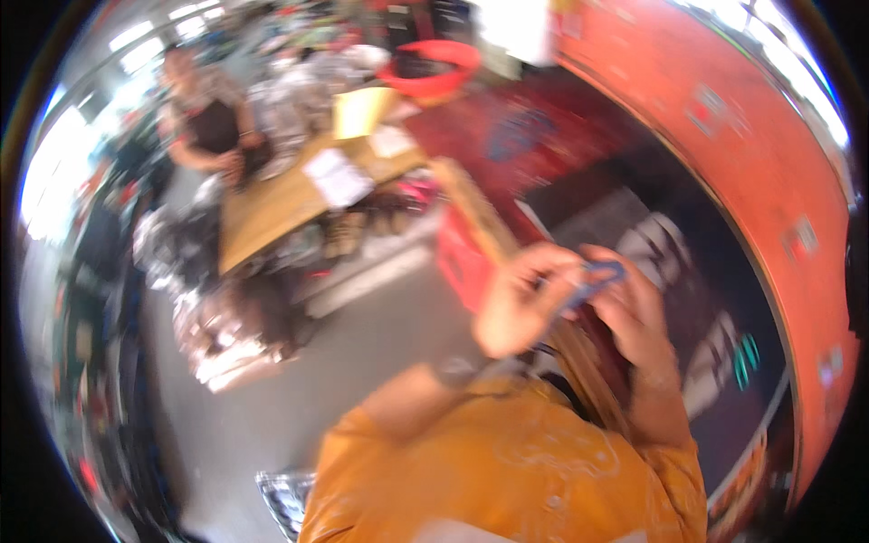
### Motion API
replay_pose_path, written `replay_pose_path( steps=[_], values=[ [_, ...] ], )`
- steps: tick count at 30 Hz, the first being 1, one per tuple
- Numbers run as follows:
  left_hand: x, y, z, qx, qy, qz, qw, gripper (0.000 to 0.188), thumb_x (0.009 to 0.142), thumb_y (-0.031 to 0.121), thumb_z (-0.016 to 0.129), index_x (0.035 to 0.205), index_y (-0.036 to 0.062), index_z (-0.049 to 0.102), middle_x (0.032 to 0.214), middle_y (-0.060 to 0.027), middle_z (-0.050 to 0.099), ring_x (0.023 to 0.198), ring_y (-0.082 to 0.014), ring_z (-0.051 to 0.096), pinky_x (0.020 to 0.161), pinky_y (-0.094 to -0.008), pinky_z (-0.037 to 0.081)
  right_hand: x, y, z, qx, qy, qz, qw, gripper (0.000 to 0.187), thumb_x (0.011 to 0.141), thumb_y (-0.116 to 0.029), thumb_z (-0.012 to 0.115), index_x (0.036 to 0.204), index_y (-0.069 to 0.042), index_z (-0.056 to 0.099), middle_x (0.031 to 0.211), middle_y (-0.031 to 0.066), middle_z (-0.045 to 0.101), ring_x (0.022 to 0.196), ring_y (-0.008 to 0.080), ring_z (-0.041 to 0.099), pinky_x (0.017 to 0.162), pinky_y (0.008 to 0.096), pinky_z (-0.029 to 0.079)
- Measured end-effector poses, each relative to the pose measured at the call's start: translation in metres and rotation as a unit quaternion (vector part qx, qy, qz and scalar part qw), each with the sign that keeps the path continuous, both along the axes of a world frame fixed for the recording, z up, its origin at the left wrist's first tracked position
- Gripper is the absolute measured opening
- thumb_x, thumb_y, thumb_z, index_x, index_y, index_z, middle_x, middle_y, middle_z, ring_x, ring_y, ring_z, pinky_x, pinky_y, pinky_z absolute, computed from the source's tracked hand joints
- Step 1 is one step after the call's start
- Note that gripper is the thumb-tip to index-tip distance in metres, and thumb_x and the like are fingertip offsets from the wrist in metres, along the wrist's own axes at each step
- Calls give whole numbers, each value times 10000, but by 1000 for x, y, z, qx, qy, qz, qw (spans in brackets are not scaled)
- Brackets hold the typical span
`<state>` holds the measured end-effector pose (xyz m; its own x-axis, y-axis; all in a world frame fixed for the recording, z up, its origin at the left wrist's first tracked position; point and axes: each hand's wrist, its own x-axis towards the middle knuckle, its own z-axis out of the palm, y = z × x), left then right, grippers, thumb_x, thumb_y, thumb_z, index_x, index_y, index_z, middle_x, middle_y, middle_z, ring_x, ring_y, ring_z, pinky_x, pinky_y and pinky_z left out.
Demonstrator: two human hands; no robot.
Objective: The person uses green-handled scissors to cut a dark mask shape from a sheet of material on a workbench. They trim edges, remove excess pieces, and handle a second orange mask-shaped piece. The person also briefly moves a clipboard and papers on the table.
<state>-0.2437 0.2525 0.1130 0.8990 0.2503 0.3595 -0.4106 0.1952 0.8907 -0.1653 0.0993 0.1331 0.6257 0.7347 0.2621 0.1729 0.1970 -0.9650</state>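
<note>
My left hand (pixel 518 306) and my right hand (pixel 641 312) are close together in front of my orange shirt, above the edge of a dark red table. Between their fingertips is a small, narrow blue object (pixel 605 271), too blurred to name. The fingers of both hands are closed on it, the left from one end and the right from the other side. A dark band circles my left wrist.
Left of the red table (pixel 579 113), a wooden table (pixel 272 213) carries papers (pixel 338 178), with shoes (pixel 344 233) beneath. A person (pixel 206 118) stands behind it. A red basin (pixel 433 68) sits farther back. Plastic-wrapped bundles (pixel 231 335) lie on the floor; an orange wall (pixel 724 118) rises right.
</note>
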Motion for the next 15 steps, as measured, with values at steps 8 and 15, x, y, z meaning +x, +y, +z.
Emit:
replay_pose_path(
  steps=[8, 15],
  values=[
    [14, -21, -9, -96, 99, -129, 982, 258, 927, 119, 542, 1132, -37, 556, 999, -132, 647, 743, -184, 656, 678, -295, 557, 18, -31, 11, -40, 29, -154, 987, 153, 871, -118, 610, 986, -17, 609, 725, -3, 570, 635, 65, 504, 567, 220, 424],
    [26, -48, -10, -154, 87, -76, 981, 144, 886, 45, 577, 1006, -10, 634, 905, -68, 670, 782, -112, 616, 721, -244, 489, 1, -49, 2, -16, -404, -320, 857, 399, 735, -99, 705, 1105, -71, 558, 918, 86, 568, 815, 270, 561, 712, 349, 463]
  ],
)
